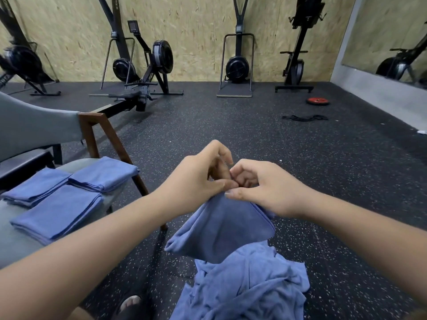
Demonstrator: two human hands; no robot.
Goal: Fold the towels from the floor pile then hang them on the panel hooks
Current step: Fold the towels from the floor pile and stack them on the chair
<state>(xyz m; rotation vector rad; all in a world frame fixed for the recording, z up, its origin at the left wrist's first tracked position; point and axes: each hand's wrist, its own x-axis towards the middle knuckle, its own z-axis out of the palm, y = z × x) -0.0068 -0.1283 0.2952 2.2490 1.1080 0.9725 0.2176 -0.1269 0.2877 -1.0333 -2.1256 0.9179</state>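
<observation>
Left hand (198, 179) and right hand (261, 188), fingertips meeting, pinch the top edge of a blue towel (221, 227) hanging directly above the floor pile (245, 287). Three folded towels (60, 199) lie on the chair (108, 139), left of the pile.

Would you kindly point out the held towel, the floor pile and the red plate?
held towel (221, 227): head view, hanging middle.
floor pile (249, 289): head view, heap centre.
red plate (318, 101): head view, top face.
</observation>
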